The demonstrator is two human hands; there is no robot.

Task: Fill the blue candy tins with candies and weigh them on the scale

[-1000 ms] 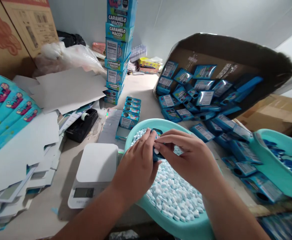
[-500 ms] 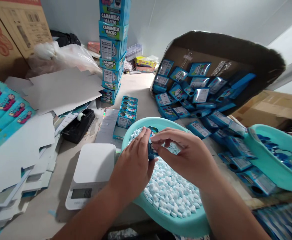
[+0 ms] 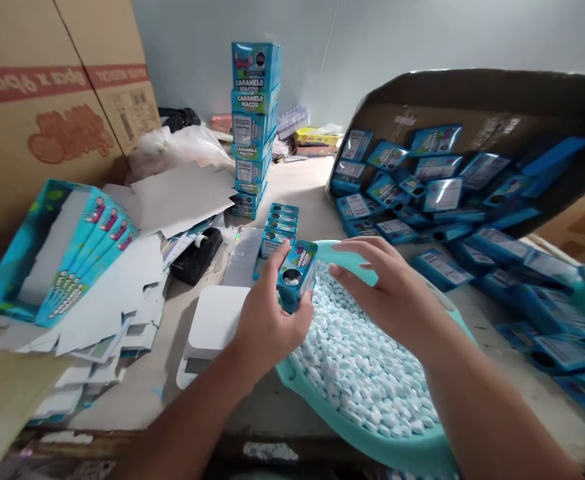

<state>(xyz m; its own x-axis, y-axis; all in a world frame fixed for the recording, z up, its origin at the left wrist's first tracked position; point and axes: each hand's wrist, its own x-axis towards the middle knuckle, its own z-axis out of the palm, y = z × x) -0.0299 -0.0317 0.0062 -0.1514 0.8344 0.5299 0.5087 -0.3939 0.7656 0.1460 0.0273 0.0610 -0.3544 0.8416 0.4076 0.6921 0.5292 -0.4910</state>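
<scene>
One boxy glossy carton (image 3: 297, 283), left hand (image 3: 267, 320), probably cardboard

- A basin (image 3: 425, 453) of candies (image 3: 357, 360) sits on the counter (image 3: 302, 183), nearest the viewer.
- A scale (image 3: 212, 330) lies just left of it.
- A box stack (image 3: 253, 127) stands behind.
- A carton of packets (image 3: 472, 133) leans at right.

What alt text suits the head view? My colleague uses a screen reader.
The left hand holds a small blue candy box above a teal tub of pale candies, the open right hand beside it. A white scale sits left; more blue boxes spill from a carton.
</scene>
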